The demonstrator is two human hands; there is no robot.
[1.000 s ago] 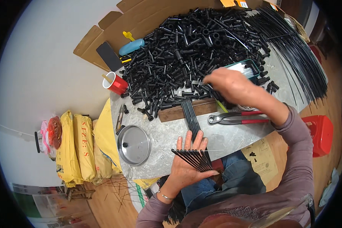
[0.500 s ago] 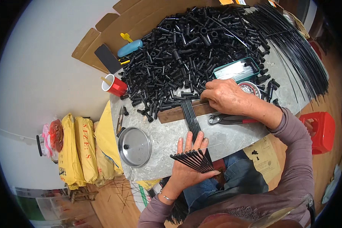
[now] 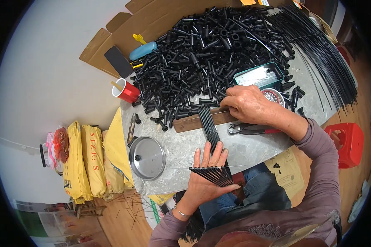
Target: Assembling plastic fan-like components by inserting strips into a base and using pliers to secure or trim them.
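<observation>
My left hand (image 3: pixel 204 181) lies at the table's near edge with fingers stretched out and thumb to the side. A flat bundle of thin black rods (image 3: pixel 209 127) runs from a brown wooden bar (image 3: pixel 187 124) down to this hand. Several rod ends (image 3: pixel 212 174) fan out across the hand, and a thin pale wire (image 3: pixel 237 166) passes along them. My right hand (image 3: pixel 249 105) is closed in a pinch above the bar's right end, next to the pile of parts. What its fingertips hold is hidden. Pliers (image 3: pixel 247 129) with red handles lie below it, partly under the forearm.
Black tubular parts (image 3: pixel 210 53) are heaped on the grey table (image 3: pixel 181 154). Around them are a green tray (image 3: pixel 257 76), a bowl of small metal bits (image 3: pixel 274 96), a red cup (image 3: pixel 129 93), a round metal lid (image 3: pixel 152 160) and long black rods (image 3: pixel 321 57) at far right.
The thin wire by my left hand now lies flatter and reaches farther right, and the rod ends sit in a tighter fan. My right hand stays in its pinch; the view shifts slightly.
</observation>
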